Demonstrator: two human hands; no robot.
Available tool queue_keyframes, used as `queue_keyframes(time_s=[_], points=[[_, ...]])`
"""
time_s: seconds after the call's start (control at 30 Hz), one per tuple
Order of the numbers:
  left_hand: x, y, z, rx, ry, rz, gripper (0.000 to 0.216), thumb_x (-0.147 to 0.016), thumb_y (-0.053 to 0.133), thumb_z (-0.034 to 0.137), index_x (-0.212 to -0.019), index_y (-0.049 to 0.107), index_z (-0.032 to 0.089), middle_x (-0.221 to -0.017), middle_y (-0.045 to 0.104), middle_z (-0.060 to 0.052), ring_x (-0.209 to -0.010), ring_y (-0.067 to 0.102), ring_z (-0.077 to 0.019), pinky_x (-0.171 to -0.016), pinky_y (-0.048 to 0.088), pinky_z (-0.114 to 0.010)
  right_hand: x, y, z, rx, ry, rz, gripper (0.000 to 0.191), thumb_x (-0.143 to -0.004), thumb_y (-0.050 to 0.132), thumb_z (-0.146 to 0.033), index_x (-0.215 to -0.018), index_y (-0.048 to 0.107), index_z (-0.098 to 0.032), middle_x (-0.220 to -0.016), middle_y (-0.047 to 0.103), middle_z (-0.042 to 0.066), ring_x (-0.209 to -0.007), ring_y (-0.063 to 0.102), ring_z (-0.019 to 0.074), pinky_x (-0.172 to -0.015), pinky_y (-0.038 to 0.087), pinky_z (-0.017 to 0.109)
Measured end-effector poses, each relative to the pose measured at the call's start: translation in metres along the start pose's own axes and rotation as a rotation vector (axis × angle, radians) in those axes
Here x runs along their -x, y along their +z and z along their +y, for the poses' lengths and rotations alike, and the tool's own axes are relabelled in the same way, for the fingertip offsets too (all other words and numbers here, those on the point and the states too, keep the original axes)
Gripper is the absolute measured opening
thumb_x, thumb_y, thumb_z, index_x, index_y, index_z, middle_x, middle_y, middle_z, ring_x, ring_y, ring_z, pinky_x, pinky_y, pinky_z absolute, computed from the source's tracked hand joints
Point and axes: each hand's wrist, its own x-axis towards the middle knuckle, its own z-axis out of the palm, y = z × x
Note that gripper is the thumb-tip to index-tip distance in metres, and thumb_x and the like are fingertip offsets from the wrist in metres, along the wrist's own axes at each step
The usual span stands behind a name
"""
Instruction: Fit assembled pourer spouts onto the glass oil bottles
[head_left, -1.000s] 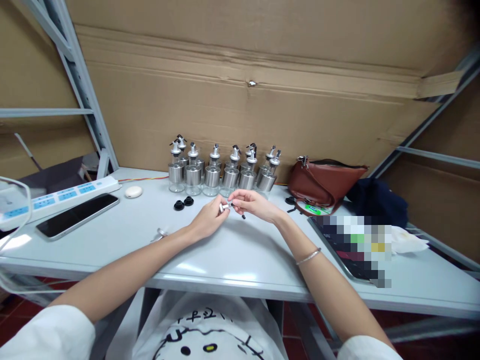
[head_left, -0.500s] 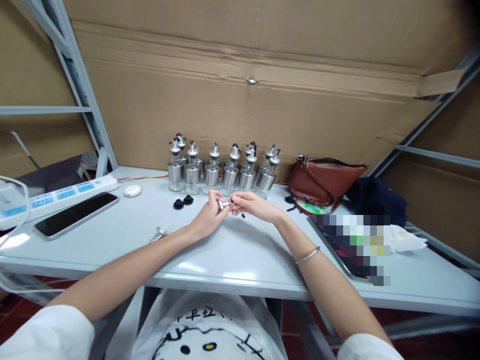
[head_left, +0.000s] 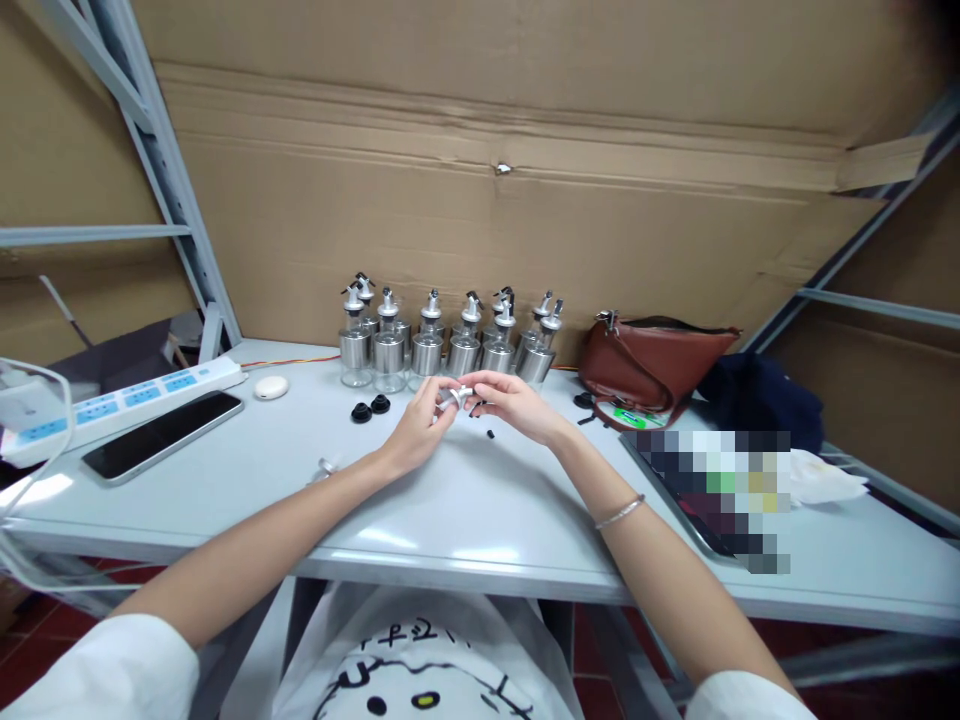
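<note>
Over the middle of the table, my left hand (head_left: 418,422) is closed around a silver pour spout (head_left: 455,397). The fingers of my right hand (head_left: 514,405) pinch its dark tip end, and they partly hide it. A small black piece (head_left: 490,434) lies on the table just below my right hand. Behind both hands stand several glass and steel oil bottles (head_left: 427,353), topped with silver spouts. Two black stoppers (head_left: 361,411) sit to the left of my left hand. Another metal spout part (head_left: 324,468) lies beside my left forearm.
On the left are a power strip (head_left: 127,400), a phone (head_left: 165,437) and a round white case (head_left: 271,387). A brown bag (head_left: 652,365), dark cloth (head_left: 761,400), a blurred-out tablet (head_left: 679,510) and white tissue (head_left: 825,478) occupy the right. Cardboard (head_left: 525,230) walls the back.
The spout has turned in my fingers, its wider silver part now showing more. My right fingers have shifted slightly around its tip. The whole view has moved a little.
</note>
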Motion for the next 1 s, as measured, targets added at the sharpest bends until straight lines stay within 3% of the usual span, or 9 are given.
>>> queue_keyframes(time_s=[0.17,0.4,0.57,0.67,0.77,0.87,1.0], points=[[-0.003,0.001,-0.011,-0.003,0.011,0.045,0.028,-0.08,0.054,0.016,-0.106,0.043,0.019,-0.102,0.054,-0.006,-0.083,0.056,-0.0148,-0.07,0.046,-0.027,0.0,0.0,-0.003,0.03,-0.03,0.025,0.023,-0.072,0.073,-0.027,-0.092,0.068,-0.019,-0.087,0.067,0.002,-0.078,0.062,0.0137,-0.077,0.048,0.031],[-0.006,-0.005,-0.008,-0.079,0.047,-0.031,0.02,-0.075,0.056,0.013,-0.093,0.049,0.018,-0.095,0.055,-0.004,-0.074,0.055,-0.0131,-0.07,0.046,-0.027,0.001,0.003,-0.004,0.071,-0.058,0.029,0.025,-0.065,0.077,-0.028,-0.085,0.068,-0.017,-0.076,0.067,0.001,-0.072,0.061,0.0131,-0.076,0.047,0.031],[-0.017,-0.037,0.006,-0.387,0.083,-0.296,0.04,-0.084,0.055,0.038,-0.118,0.047,0.019,-0.108,0.059,-0.009,-0.097,0.058,-0.0224,-0.086,0.046,-0.036,-0.001,0.002,-0.004,0.095,-0.115,0.153,0.033,-0.067,0.075,-0.035,-0.094,0.066,-0.019,-0.076,0.065,0.0,-0.071,0.061,0.014,-0.076,0.05,0.034],[-0.025,-0.063,0.005,-0.698,0.045,-0.285,0.036,-0.092,0.04,0.041,-0.117,0.05,0.018,-0.118,0.057,-0.011,-0.111,0.053,-0.0257,-0.096,0.04,-0.039,-0.003,-0.002,-0.003,0.11,-0.133,0.255,0.029,-0.07,0.071,-0.036,-0.094,0.065,-0.019,-0.069,0.06,-0.002,-0.066,0.058,0.0124,-0.075,0.05,0.034],[-0.028,-0.082,-0.005,-1.004,-0.1,-0.311,0.041,-0.086,0.049,0.039,-0.12,0.048,0.016,-0.117,0.056,-0.013,-0.11,0.053,-0.0292,-0.091,0.042,-0.039,-0.005,-0.004,-0.002,0.11,-0.132,0.273,0.022,-0.073,0.066,-0.033,-0.09,0.065,-0.019,-0.067,0.058,-0.003,-0.064,0.056,0.0108,-0.076,0.05,0.032],[-0.027,-0.09,-0.019,-1.055,-0.183,-0.341,0.038,-0.082,0.054,0.033,-0.115,0.053,0.015,-0.11,0.058,-0.014,-0.099,0.058,-0.029,-0.082,0.045,-0.036,-0.005,-0.005,-0.001,0.102,-0.127,0.273,0.019,-0.073,0.064,-0.029,-0.089,0.064,-0.02,-0.068,0.058,-0.003,-0.063,0.056,0.0102,-0.076,0.05,0.032],[-0.027,-0.091,-0.031,-1.047,-0.173,-0.38,0.022,-0.081,0.051,0.02,-0.101,0.061,0.017,-0.103,0.062,-0.011,-0.093,0.061,-0.0252,-0.076,0.045,-0.031,-0.006,-0.004,0.001,0.098,-0.108,0.261,0.018,-0.072,0.062,-0.027,-0.088,0.064,-0.019,-0.068,0.059,-0.003,-0.064,0.056,0.0108,-0.077,0.05,0.034]])
